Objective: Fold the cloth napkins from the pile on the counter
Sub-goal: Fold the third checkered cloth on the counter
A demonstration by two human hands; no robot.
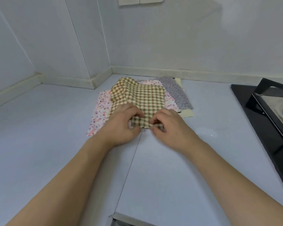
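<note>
Left hand [121, 123] and right hand [168, 124] both pinching near edge of green-and-cream checked cloth napkin [137, 97], topmost on pile of patterned napkins [98, 111], pale blue bench [39, 128].

Pale blue tiled walls [153, 38] meet in corner at upper centre; white switch plate [140, 1] top centre; black hob [258, 111] right edge; pale tabletop [39, 128] below.

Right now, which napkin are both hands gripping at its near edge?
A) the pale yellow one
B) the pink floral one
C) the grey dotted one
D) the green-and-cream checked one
D: the left hand and right hand both pinch the near edge of the checked napkin, which lies on top of the pile, over the pink floral napkin.
</note>
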